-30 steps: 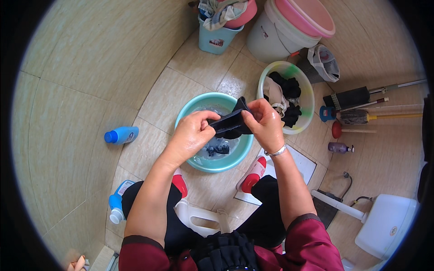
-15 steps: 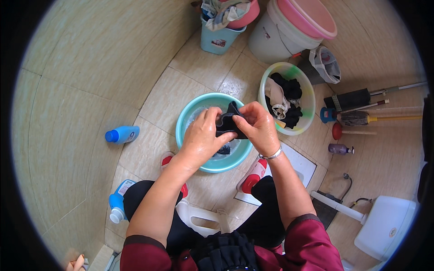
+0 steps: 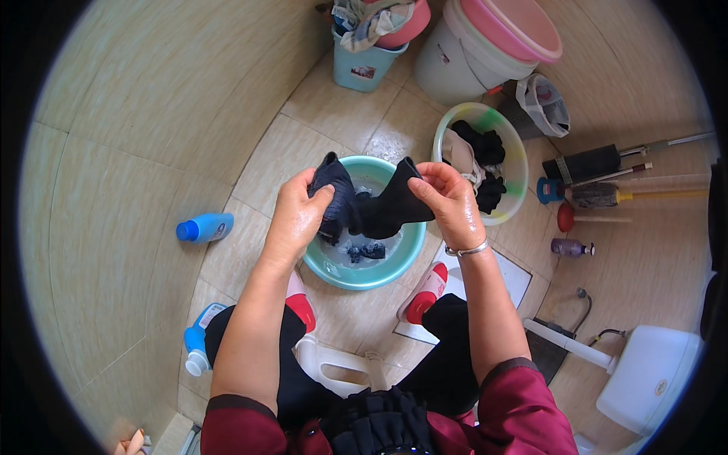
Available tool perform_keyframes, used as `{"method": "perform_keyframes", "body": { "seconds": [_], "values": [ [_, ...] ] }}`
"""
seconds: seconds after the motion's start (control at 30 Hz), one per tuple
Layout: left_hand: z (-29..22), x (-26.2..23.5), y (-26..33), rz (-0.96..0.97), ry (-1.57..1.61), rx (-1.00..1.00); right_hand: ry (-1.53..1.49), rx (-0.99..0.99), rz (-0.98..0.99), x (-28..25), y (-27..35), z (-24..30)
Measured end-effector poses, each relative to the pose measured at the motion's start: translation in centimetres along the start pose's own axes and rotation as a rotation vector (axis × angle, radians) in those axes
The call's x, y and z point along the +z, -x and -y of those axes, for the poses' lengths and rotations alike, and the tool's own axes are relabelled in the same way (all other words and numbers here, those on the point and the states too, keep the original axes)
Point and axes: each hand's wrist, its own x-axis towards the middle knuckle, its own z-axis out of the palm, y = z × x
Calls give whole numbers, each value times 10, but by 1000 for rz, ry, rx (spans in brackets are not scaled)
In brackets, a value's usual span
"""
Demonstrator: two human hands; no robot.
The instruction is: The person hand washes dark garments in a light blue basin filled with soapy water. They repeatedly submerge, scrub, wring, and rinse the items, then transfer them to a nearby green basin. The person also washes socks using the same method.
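Gripping a wet black garment (image 3: 371,206) at its 2 ends, the left hand (image 3: 297,214) and right hand (image 3: 447,199) hold it stretched above the teal basin (image 3: 343,274).

A blue bottle (image 3: 205,227) lies near a pink-lidded bucket (image 3: 485,45).

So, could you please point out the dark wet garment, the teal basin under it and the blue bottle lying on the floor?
dark wet garment (image 3: 379,208), head view, middle of the cloth between the hands.
teal basin (image 3: 356,279), head view, near rim.
blue bottle (image 3: 208,226), head view, its body.
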Motion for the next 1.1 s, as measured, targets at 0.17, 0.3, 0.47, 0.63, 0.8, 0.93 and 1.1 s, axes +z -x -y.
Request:
{"method": "perform_keyframes", "body": {
  "seconds": [0.17, 0.3, 0.47, 0.63, 0.8, 0.93, 1.1],
  "values": [
    [6, 8, 1, 25, -90, 50, 68, -24, -25, 6, 3, 0],
    [14, 18, 3, 34, -158, 91, 62, -55, 1, 19, 6, -7],
    [29, 34, 6, 66, -130, 109, 77, -60, 80, 36, 9, -21],
    [32, 36, 11, 67, -207, 98, 120, -65, 85, 42, 10, -28],
    [25, 34, 13, 112, -172, 57, 58, -52, 61, 39, 7, -28],
    [24, 38, 18, 76, -176, 67, 214, -24, 86, 40, 6, -32],
    [19, 36, 25, 216, 86, -136, 441, -157, 45, 36, 7, -40]
  ]
}}
